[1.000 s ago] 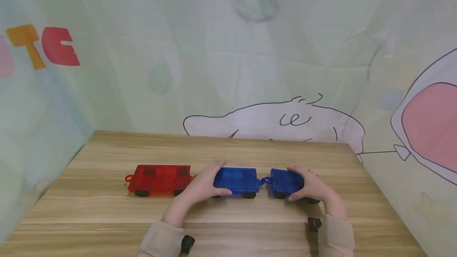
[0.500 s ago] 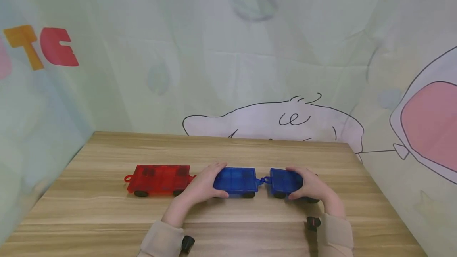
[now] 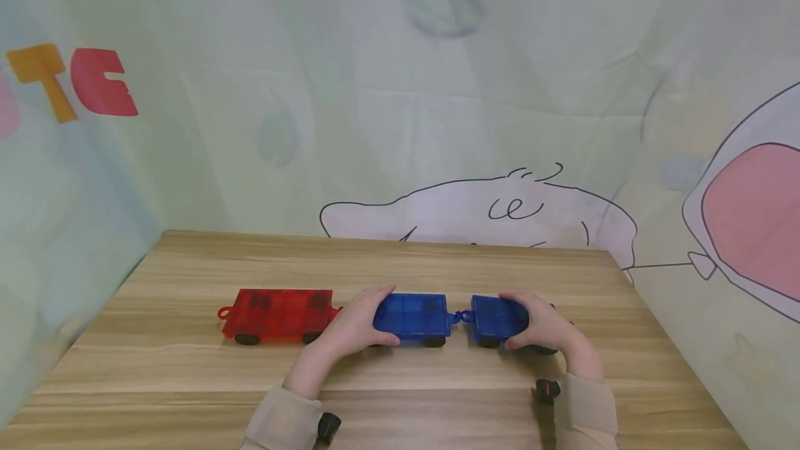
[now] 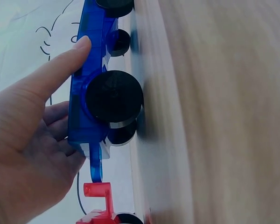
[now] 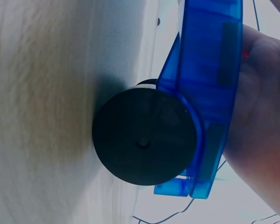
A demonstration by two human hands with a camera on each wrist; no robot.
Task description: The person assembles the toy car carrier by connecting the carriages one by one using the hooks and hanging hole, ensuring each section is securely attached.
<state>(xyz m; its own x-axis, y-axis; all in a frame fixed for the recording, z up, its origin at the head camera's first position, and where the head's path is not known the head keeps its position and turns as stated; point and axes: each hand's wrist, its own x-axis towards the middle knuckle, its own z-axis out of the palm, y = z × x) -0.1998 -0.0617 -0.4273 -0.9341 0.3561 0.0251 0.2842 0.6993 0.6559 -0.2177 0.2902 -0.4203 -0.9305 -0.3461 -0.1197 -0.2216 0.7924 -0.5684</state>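
On the tabletop [image 3: 437, 401]: we have a red car [image 3: 281, 312], a middle blue car [image 3: 415, 314] and an end blue car [image 3: 496, 314] in a row.
Left hand [image 3: 353, 321]: with it we grasp the middle blue car, thumb on the near side.
Right hand [image 3: 550, 325]: with it we grasp the end blue car, thumb also nearest us.
Blue coupling [image 3: 461, 316]: we see its two parts meeting between the blue cars.
Red hook [image 4: 98, 189]: just beside a blue ring [image 4: 96, 163]; we cannot tell if they link.
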